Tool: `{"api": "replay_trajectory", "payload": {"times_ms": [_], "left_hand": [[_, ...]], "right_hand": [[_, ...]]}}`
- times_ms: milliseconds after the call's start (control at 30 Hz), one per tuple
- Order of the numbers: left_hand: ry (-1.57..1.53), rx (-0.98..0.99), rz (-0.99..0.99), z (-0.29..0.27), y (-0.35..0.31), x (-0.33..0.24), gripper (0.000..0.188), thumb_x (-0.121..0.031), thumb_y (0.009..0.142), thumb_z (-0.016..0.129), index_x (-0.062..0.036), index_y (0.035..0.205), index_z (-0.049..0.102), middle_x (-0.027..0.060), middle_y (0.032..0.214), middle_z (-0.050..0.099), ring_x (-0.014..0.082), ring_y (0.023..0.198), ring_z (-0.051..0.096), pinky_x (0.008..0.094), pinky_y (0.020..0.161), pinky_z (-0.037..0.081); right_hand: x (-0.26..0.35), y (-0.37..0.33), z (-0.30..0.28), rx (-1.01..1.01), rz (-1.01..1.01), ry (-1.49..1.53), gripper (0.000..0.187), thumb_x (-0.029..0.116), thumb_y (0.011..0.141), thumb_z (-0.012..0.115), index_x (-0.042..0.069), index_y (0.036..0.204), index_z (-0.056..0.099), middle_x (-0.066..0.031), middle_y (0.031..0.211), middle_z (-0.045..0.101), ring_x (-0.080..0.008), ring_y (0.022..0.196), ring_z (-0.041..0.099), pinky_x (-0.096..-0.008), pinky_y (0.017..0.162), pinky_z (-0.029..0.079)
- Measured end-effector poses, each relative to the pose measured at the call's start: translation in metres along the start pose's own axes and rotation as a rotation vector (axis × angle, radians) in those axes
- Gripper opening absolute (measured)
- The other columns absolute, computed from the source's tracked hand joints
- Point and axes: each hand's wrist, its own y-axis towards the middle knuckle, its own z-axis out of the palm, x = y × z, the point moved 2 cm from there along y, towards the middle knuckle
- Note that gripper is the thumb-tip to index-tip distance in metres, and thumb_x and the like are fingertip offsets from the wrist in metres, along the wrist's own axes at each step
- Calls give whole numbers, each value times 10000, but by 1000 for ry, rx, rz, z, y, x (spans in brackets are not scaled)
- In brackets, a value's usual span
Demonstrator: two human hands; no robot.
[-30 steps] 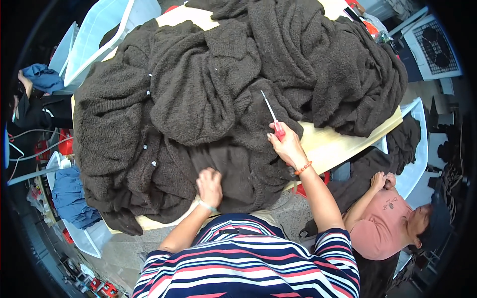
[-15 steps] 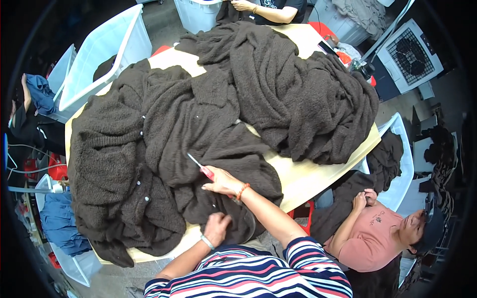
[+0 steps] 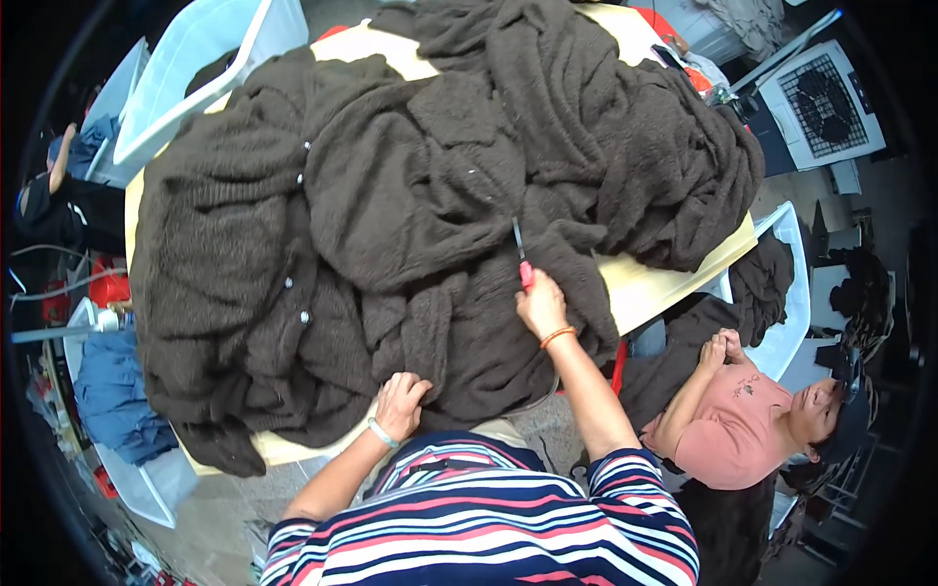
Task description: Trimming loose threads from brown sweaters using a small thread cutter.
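Dark brown fuzzy knit cardigans are heaped over a pale yellow table, with small shiny buttons down one front. Near the table's front edge, my left hand has its fingers curled on the hem of the nearest cardigan. My right hand is wrapped round the red handle of a tool with a slim metal blade. Its tip points away from me over the cloth; I cannot tell whether the blade touches it. The palm side of both hands is hidden.
White plastic bins stand around the table: one at the back left, one with blue cloth, one with brown garments. A co-worker in a pink shirt sits close on the right. A fan unit stands at the back right.
My right hand has carried the red-handled tool to the right and farther away. My left hand has shifted slightly left onto the hem. The near cardigan's cloth lies differently, and the view has tilted nearer.
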Motion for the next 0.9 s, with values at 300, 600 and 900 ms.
{"api": "replay_trajectory", "payload": {"times_ms": [300,600,900], "left_hand": [[-131,441,183,36,-33,14,424,-3,701,616,-101,1114,621,95,1050,580,294,998,551,393,860,478],[-25,237,77,-11,-47,9,485,2,628,655,-121,1097,628,114,1009,569,314,951,552,400,841,487],[258,-113,250,-38,-28,-6,622,-42,782,553,-119,1393,470,101,933,530,253,777,535,378,675,410]], "right_hand": [[97,-85,-29,23,-149,276,503,253,743,781,78,1104,478,-201,941,643,-428,886,626,-483,747,508],[105,-71,90,166,-168,376,494,162,753,745,61,1167,494,-179,970,639,-371,927,641,-436,812,512],[37,-12,-94,-178,-206,848,354,11,776,715,55,1105,589,20,849,581,-63,707,538,-233,642,459]]}}
